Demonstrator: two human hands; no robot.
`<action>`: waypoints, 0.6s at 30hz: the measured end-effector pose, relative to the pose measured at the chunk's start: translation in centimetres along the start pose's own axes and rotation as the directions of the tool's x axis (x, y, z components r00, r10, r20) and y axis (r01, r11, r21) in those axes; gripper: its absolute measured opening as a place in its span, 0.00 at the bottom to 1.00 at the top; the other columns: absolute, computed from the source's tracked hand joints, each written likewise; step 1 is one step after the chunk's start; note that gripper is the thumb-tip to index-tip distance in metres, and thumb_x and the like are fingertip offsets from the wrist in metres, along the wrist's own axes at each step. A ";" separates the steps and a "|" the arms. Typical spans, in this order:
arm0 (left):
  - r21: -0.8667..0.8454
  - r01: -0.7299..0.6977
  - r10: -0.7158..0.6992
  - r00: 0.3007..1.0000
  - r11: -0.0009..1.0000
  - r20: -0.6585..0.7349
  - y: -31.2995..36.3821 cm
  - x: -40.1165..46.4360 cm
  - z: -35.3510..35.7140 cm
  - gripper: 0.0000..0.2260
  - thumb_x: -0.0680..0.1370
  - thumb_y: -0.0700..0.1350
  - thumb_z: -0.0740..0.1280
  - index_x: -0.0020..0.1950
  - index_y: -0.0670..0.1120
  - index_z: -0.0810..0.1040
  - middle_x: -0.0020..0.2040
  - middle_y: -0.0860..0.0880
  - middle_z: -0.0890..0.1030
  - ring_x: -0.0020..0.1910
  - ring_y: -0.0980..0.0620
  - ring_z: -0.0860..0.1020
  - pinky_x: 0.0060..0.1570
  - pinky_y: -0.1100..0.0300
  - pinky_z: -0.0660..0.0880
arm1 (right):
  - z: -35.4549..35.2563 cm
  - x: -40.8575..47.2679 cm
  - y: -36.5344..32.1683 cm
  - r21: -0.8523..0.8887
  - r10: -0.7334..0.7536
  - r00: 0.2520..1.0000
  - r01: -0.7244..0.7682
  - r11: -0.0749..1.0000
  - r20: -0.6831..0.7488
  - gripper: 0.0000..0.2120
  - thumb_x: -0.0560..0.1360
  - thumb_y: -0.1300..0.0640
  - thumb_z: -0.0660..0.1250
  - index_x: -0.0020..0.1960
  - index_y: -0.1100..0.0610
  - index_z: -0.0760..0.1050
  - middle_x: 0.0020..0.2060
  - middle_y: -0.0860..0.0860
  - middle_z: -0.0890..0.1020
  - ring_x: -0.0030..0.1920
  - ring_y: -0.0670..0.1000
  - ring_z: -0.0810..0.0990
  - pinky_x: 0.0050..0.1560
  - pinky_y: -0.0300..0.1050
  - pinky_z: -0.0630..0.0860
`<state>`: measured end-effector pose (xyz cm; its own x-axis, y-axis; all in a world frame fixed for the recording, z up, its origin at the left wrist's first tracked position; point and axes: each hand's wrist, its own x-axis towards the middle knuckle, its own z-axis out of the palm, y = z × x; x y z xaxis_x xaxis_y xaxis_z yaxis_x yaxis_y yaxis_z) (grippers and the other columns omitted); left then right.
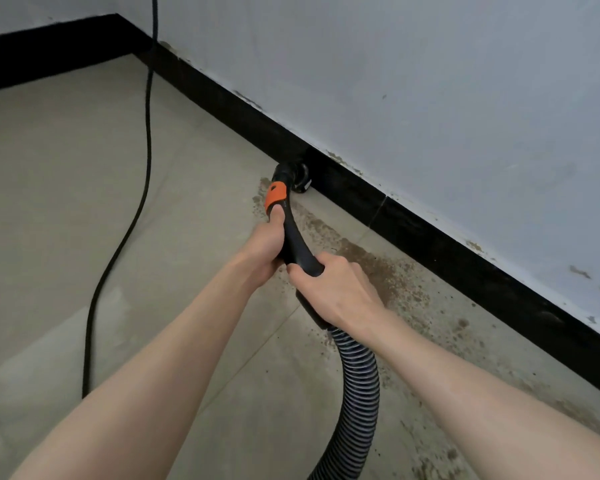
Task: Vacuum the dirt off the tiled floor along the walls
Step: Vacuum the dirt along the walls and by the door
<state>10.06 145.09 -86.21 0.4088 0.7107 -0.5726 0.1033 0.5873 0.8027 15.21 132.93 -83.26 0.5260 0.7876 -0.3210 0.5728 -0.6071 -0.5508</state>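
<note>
I hold a black vacuum handle (293, 233) with an orange collar (275, 197) in both hands. My left hand (265, 245) grips it just below the collar, and my right hand (333, 289) grips its lower end where the ribbed hose (359, 386) begins. The round black nozzle (298, 176) sits on the tiled floor (84, 202) right against the black skirting board (413, 223). Brown dirt (388, 271) lies in a band along the skirting, from the nozzle towards the lower right.
A black power cord (146, 140) hangs down the white wall (430, 81) near the corner and trails across the floor to the left. The skirting turns a corner at the upper left. The hose runs out of the bottom edge.
</note>
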 end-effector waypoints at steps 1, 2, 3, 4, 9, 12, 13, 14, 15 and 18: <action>0.008 -0.016 0.016 1.000 1.000 -0.017 0.5 0.5 -0.4 0.20 0.83 0.54 0.53 0.64 0.39 0.68 0.44 0.49 0.75 0.41 0.55 0.75 0.38 0.61 0.72 | 0.1 0.5 -0.6 0.003 -0.014 1.000 0.014 1.000 0.003 0.17 0.74 0.35 0.60 0.39 0.48 0.69 0.34 0.49 0.79 0.34 0.53 0.79 0.29 0.43 0.67; 0.019 -0.032 0.033 0.999 0.999 -0.031 0.9 1.0 -0.9 0.21 0.83 0.54 0.52 0.65 0.39 0.68 0.44 0.50 0.75 0.41 0.55 0.75 0.39 0.61 0.72 | 0.3 1.0 -1.2 0.008 -0.029 1.000 0.029 1.000 0.007 0.16 0.74 0.36 0.60 0.39 0.47 0.69 0.33 0.49 0.79 0.34 0.53 0.79 0.29 0.43 0.67; 0.031 -0.049 0.051 0.998 0.998 -0.040 1.4 1.3 -1.3 0.21 0.83 0.54 0.52 0.65 0.39 0.68 0.44 0.50 0.75 0.41 0.55 0.75 0.40 0.61 0.72 | 0.4 1.5 -1.7 0.019 -0.045 0.999 0.044 0.999 0.010 0.16 0.74 0.36 0.61 0.39 0.47 0.69 0.34 0.48 0.79 0.34 0.53 0.79 0.29 0.43 0.68; 0.037 -0.064 0.066 0.997 0.997 -0.050 1.9 1.7 -1.8 0.22 0.83 0.55 0.52 0.66 0.38 0.68 0.44 0.50 0.75 0.42 0.55 0.75 0.41 0.61 0.72 | 0.5 2.0 -2.3 0.033 -0.059 0.998 0.058 0.998 0.014 0.15 0.74 0.36 0.61 0.39 0.48 0.70 0.34 0.49 0.79 0.34 0.53 0.80 0.30 0.43 0.69; 0.017 -0.100 0.101 0.989 0.995 -0.110 3.0 2.7 -4.6 0.17 0.83 0.54 0.52 0.57 0.42 0.69 0.45 0.49 0.76 0.42 0.54 0.76 0.36 0.62 0.72 | 2.0 3.7 -4.9 0.048 -0.101 0.994 0.098 0.994 0.045 0.16 0.74 0.36 0.61 0.42 0.49 0.73 0.38 0.51 0.81 0.39 0.55 0.81 0.34 0.46 0.73; 0.014 -0.103 0.104 0.979 0.995 -0.175 2.8 2.9 -6.1 0.16 0.83 0.54 0.52 0.54 0.42 0.69 0.43 0.49 0.76 0.39 0.55 0.76 0.32 0.63 0.71 | 3.2 4.1 -6.0 0.048 -0.112 0.991 0.109 0.993 0.073 0.17 0.74 0.37 0.61 0.47 0.51 0.74 0.42 0.53 0.82 0.43 0.58 0.81 0.41 0.50 0.78; 0.018 -0.103 0.104 0.975 0.995 -0.197 2.8 2.9 -6.5 0.16 0.83 0.54 0.53 0.54 0.41 0.69 0.43 0.49 0.76 0.39 0.54 0.75 0.32 0.63 0.71 | 3.5 4.0 -6.3 0.051 -0.113 0.990 0.109 0.993 0.083 0.17 0.74 0.37 0.61 0.48 0.51 0.74 0.42 0.54 0.82 0.43 0.58 0.82 0.42 0.51 0.78; 0.027 -0.103 0.107 0.972 0.994 -0.211 2.7 2.9 -6.9 0.16 0.83 0.54 0.53 0.54 0.41 0.69 0.42 0.49 0.76 0.39 0.54 0.75 0.32 0.63 0.71 | 3.8 3.9 -6.5 0.063 -0.111 0.990 0.106 0.992 0.091 0.17 0.74 0.37 0.61 0.47 0.51 0.74 0.42 0.54 0.82 0.44 0.58 0.82 0.43 0.52 0.78; 0.039 -0.106 0.112 0.969 0.994 -0.220 2.8 2.9 -7.1 0.16 0.83 0.54 0.53 0.54 0.41 0.69 0.42 0.49 0.76 0.38 0.54 0.75 0.32 0.62 0.71 | 4.0 3.8 -6.7 0.082 -0.106 0.990 0.099 0.992 0.093 0.17 0.74 0.37 0.61 0.47 0.51 0.74 0.42 0.53 0.82 0.44 0.58 0.82 0.44 0.52 0.79; 0.093 -0.104 0.123 0.967 0.990 -0.224 2.9 2.8 -7.7 0.17 0.82 0.55 0.54 0.54 0.41 0.70 0.41 0.49 0.76 0.38 0.53 0.75 0.32 0.61 0.71 | 4.6 3.3 -7.1 0.146 -0.081 0.993 0.069 0.987 0.083 0.16 0.74 0.37 0.61 0.45 0.51 0.74 0.42 0.53 0.83 0.44 0.58 0.82 0.46 0.53 0.80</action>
<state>4.53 151.77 -86.77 0.2046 0.8459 -0.4925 0.1443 0.4715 0.8700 9.92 140.33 -83.94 0.4237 0.8404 -0.3379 0.5100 -0.5296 -0.6778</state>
